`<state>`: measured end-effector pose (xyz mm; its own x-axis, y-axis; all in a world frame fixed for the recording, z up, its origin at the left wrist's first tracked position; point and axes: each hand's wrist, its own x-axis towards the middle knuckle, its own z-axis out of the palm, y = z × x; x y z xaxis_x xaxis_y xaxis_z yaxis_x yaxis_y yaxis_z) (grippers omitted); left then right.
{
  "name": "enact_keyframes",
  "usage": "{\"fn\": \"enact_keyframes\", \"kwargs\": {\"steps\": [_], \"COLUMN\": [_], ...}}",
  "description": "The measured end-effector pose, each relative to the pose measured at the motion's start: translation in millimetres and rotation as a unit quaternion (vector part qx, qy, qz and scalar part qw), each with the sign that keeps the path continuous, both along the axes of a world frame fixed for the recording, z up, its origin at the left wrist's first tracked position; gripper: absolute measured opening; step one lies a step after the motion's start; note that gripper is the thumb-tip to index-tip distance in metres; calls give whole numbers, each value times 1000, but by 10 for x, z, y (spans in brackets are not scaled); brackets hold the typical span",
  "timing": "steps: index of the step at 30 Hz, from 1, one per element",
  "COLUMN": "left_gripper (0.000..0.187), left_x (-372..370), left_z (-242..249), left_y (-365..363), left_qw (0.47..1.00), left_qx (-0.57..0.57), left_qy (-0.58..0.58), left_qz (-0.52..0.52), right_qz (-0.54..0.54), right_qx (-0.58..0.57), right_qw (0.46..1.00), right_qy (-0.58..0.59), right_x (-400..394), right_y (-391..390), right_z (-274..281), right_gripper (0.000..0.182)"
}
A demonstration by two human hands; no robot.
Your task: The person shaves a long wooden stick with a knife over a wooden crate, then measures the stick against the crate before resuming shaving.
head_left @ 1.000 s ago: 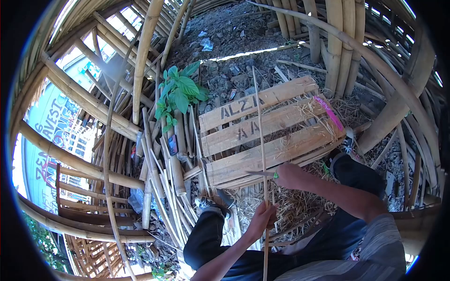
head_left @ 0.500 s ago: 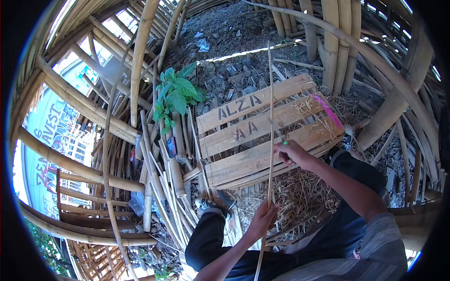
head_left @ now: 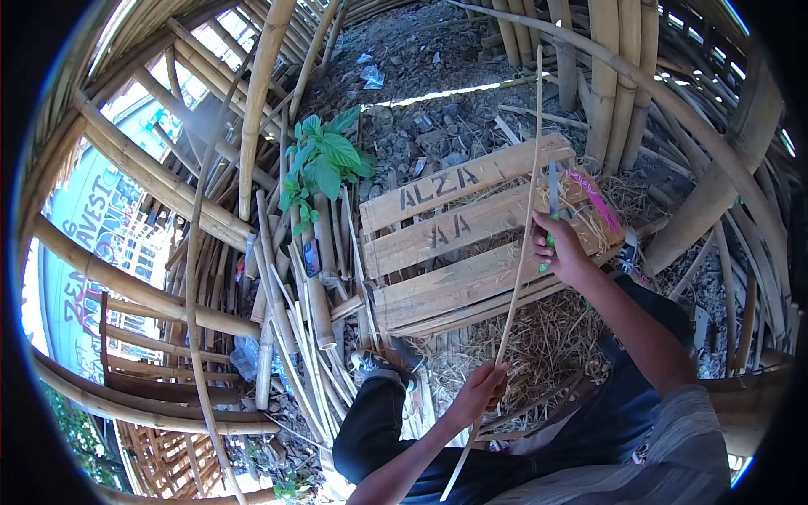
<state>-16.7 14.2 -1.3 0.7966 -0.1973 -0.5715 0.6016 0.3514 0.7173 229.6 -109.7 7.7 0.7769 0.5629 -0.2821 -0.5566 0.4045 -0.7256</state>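
Observation:
A long thin bamboo strip [head_left: 514, 316] runs from near my lap up past the top of a slatted wooden crate [head_left: 454, 244] with dark letters on it. Lower down, my left hand [head_left: 480, 392] is closed around the strip. My right hand [head_left: 559, 246] grips a knife [head_left: 553, 192] by its green handle, blade pointing up, close beside the strip over the crate's right part. Pale shavings [head_left: 539, 345] lie on the crate's slats and on the ground below it.
A leafy green plant [head_left: 324, 164] grows left of the crate. Cut bamboo pieces [head_left: 317, 311] and a phone-like object [head_left: 312, 257] lie beneath it. Thick bamboo poles [head_left: 603, 93] stand at the upper right, and a bamboo frame [head_left: 143, 295] lines the left.
The strip's top has tilted to the right. My right hand has moved right and up, and the knife blade now points upward. My left hand has shifted slightly.

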Motion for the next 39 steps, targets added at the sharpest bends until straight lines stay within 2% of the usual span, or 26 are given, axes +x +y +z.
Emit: {"fn": "enact_keyframes", "kwargs": {"steps": [4, 6, 8, 10, 14, 19, 21, 22, 24, 25, 27, 31, 35, 39], "left_gripper": [28, 27, 27, 27, 26, 27, 27, 27, 28, 28, 29, 28, 21, 7], "left_x": [8, 37, 40, 46, 63, 81, 79, 82, 76, 76, 83, 97, 114, 114], "left_z": [-18, 14, -51, -93, -85, -35, -73, -84, -88, -85, -77, -109, -70, -71], "left_y": [-17, -22, -8, -8, -20, -46, -35, -12, 66, 98, 147, 182, 122, 114], "left_qw": [1000, 1000, 1000, 1000, 999, 999, 999, 999, 994, 994, 990, 988, 986, 989], "left_qx": [18, 18, 14, 10, 22, 44, -31, -31, -104, -104, -123, -137, -148, -120], "left_qy": [-3, 5, -5, -15, -25, -3, 1, 1, 30, 30, 13, 25, 47, 33], "left_qz": [-4, 12, 17, 24, 9, 1, 11, 11, 31, 30, 71, 70, 63, 77], "right_qz": [33, 71, 93, 138, 121, 70, 65, 65, 90, 90, 145, 218, 214, 180], "right_qx": [-61, -134, -134, -162, -172, -145, -139, -139, -152, -152, -229, -184, -204, -255], "right_qw": [995, 983, 980, 962, 957, 978, 979, 979, 974, 974, 937, 945, 947, 936], "right_qy": [-73, -107, -115, -170, -202, -136, -134, -134, -142, -141, -222, -159, -127, -161], "right_x": [-151, -274, -367, -419, -398, -248, -210, -214, -247, -275, -363, -570, -559, -504], "right_y": [55, 116, 169, 204, 201, 111, 78, 79, 92, 110, 167, 253, 267, 268], "right_z": [-77, -61, -50, -70, -99, -46, -39, -41, -63, -91, -179, -375, -457, -446], "right_gripper": [27, 25, 23, 22, 19, 17, 17, 17, 20, 20, 24, 26, 26, 27]}}
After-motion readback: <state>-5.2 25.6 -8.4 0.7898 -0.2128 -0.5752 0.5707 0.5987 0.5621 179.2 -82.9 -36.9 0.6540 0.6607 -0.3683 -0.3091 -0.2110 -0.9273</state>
